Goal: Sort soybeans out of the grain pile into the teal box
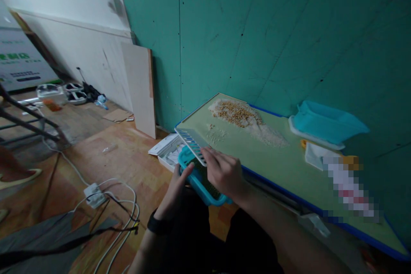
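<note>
My left hand [176, 188] wraps round the near left side of a light blue plastic tub [202, 190], its thumb over the rim. Dark green grains that look like beans [210, 184] lie in the tub, which is above my lap beside the table edge. In the closed fingers of my right hand [224, 173] is a white slotted plastic plate [196, 138], tilted over the tub and the table's left edge. On the table [257, 154], yellow beans [233, 112] are heaped among pale rice-like grains [269, 133], with a thin scatter of grains [216, 136] nearer me.
A larger blue basin [330, 122] sits on a white tray at the table's back right, near a white scoop-like piece [316, 155] and a blurred packet [349, 188]. A white box [168, 152], power strip [95, 195] and cables are on the floor. A board [139, 90] leans against the wall.
</note>
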`<state>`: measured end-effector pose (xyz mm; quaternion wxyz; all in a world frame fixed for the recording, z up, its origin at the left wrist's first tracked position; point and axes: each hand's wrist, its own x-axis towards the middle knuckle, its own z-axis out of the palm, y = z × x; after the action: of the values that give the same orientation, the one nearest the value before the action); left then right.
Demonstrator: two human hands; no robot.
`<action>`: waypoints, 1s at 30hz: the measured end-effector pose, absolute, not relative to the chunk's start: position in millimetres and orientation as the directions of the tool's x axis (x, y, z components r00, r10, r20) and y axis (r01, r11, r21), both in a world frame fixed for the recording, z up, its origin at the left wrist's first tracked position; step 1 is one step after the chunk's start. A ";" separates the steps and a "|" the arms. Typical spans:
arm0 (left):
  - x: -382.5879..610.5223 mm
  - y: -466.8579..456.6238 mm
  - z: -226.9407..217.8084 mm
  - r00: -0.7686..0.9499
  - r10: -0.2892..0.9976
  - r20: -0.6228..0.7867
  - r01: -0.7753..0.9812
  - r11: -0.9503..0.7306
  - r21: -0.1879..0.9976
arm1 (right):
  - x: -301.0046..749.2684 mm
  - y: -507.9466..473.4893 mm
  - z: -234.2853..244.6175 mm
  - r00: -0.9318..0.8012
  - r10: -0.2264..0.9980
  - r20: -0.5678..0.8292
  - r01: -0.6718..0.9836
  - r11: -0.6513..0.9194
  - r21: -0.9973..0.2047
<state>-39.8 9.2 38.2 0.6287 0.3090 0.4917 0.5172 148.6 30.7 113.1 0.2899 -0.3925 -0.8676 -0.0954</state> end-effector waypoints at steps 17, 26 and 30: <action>-34.2 11.9 14.8 0.016 0.954 -0.298 -0.332 0.286 0.899 | 180.7 32.2 117.9 -0.514 0.720 0.466 0.836 0.541 0.087; -36.4 11.9 31.1 0.009 0.919 -0.394 -0.327 0.375 0.868 | 238.2 25.2 113.3 -0.384 0.774 0.504 0.911 0.406 0.072; -37.3 8.5 35.2 0.013 0.928 -0.372 -0.351 0.352 0.868 | 259.2 23.1 110.5 -0.369 0.747 0.553 0.920 0.380 0.100</action>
<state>-37.3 8.5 35.2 0.6509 0.2874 0.5025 0.4911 259.2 23.1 110.5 0.2145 -0.5192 -0.8025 -0.2009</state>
